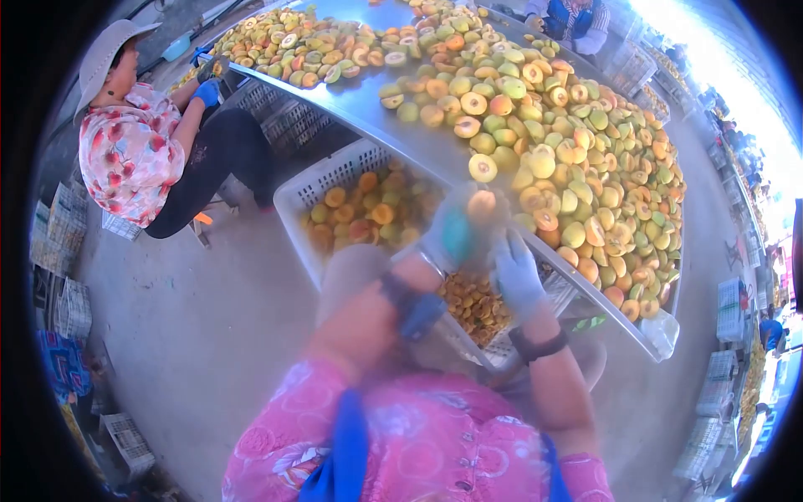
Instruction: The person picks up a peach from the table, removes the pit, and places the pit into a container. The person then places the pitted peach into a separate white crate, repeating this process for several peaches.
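My left hand (449, 234), in a pale glove with a teal patch, is closed round an apricot half (482, 206) at the edge of the metal table. My right hand (516, 272), in a light glove, is just beside it, fingers drawn together and pointing up toward the fruit. A blur hides its fingertips and anything between them. Piled halved apricots (577, 159) lie on the metal table (401, 146) just beyond both hands. Below them, a container holds small brown pits (477, 308). To the left, a white plastic crate (293, 201) contains more apricot halves (376, 205).
A co-worker (134, 151) in a patterned top and hat sits at the left, blue-gloved hands at the table. Another person (577, 25) is across the table. Stacked crates (715, 393) line the right side, and another crate (127, 443) stands at lower left on the concrete floor (201, 335).
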A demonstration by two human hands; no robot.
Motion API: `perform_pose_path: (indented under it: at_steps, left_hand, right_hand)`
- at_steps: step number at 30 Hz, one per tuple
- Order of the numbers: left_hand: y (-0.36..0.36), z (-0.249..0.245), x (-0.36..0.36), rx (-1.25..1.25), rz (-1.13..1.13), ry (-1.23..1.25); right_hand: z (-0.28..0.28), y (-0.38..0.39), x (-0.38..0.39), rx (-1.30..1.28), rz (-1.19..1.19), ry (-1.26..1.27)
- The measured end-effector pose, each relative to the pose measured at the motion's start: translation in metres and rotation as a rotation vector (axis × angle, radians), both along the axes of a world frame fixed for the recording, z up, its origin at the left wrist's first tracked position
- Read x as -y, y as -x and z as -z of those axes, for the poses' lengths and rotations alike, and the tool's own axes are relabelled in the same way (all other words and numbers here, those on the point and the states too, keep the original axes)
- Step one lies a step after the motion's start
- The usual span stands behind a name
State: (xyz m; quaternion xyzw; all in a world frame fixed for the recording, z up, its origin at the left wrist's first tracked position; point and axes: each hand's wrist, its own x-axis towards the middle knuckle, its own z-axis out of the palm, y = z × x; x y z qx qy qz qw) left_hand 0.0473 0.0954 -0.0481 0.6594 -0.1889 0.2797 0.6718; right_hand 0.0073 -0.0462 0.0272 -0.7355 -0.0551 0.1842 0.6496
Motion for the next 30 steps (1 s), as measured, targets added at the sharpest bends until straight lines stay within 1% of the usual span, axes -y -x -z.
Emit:
perform_pose_path:
  at_steps: [2,3,5,6,8,9,11,12,14,15,17,18,20,21,23,24,26,27,29,30]
  left_hand:
    - [0.014,-0.023,-0.008,-0.312,0.141,0.148]
    - [0.013,-0.022,-0.012,-0.313,0.137,0.148]
    - [0.012,-0.019,-0.020,-0.211,0.095,0.078]
    - [0.013,-0.017,-0.018,-0.217,0.085,0.078]
    - [0.015,-0.013,-0.011,-0.245,0.218,0.597]
    - [0.022,-0.019,-0.015,-0.247,0.212,0.594]
    - [0.035,-0.042,-0.020,-0.303,0.006,0.268]
    - [0.036,-0.041,-0.021,-0.308,0.016,0.261]
    - [0.036,-0.034,-0.020,-0.238,0.170,0.417]
    - [0.035,-0.029,-0.018,-0.245,0.181,0.411]
    - [0.031,-0.021,-0.014,-0.320,0.213,0.509]
    - [0.031,-0.024,-0.014,-0.327,0.220,0.505]
    - [0.033,-0.028,-0.017,-0.649,0.447,0.924]
    - [0.033,-0.028,-0.018,-0.657,0.448,0.921]
    - [0.036,-0.026,-0.019,-0.805,0.482,0.876]
    - [0.039,-0.030,-0.016,-0.813,0.480,0.872]
    - [0.045,-0.043,-0.006,-0.815,0.344,0.737]
    - [0.045,-0.039,-0.004,-0.820,0.347,0.729]
    - [0.041,-0.026,-0.002,-0.648,0.357,0.430]
    - [0.043,-0.028,0.002,-0.652,0.365,0.422]
  right_hand:
    - [0.001,-0.003,-0.009,-0.102,-0.020,0.007]
    - [0.001,-0.004,-0.014,-0.104,-0.025,0.007]
    - [0.000,-0.004,-0.025,-0.004,-0.009,0.012]
    - [0.002,-0.007,-0.027,-0.010,-0.019,0.010]
    - [0.009,-0.014,-0.030,0.078,-0.086,0.188]
    - [0.011,-0.015,-0.034,0.076,-0.091,0.183]
    - [0.014,-0.016,-0.036,0.140,-0.114,0.235]
    - [0.024,-0.018,-0.036,0.135,-0.103,0.229]
    - [0.052,-0.023,-0.033,0.275,-0.156,0.258]
    - [0.046,-0.019,-0.032,0.271,-0.144,0.255]
    - [0.028,-0.010,-0.033,0.090,-0.186,0.280]
    - [0.034,-0.010,-0.029,0.086,-0.177,0.277]
    - [0.052,-0.009,-0.019,0.045,-0.248,0.264]
    - [0.051,-0.006,-0.017,0.040,-0.244,0.259]
    - [0.044,0.004,-0.012,-0.020,-0.246,0.111]
    - [0.038,0.006,-0.007,-0.026,-0.242,0.106]
    - [0.025,0.006,0.004,-0.446,-0.311,-0.070]
    - [0.022,0.010,0.008,-0.447,-0.306,-0.078]
    - [0.020,0.018,0.016,-0.415,-0.312,-0.153]
    - [0.025,0.019,0.022,-0.415,-0.303,-0.160]
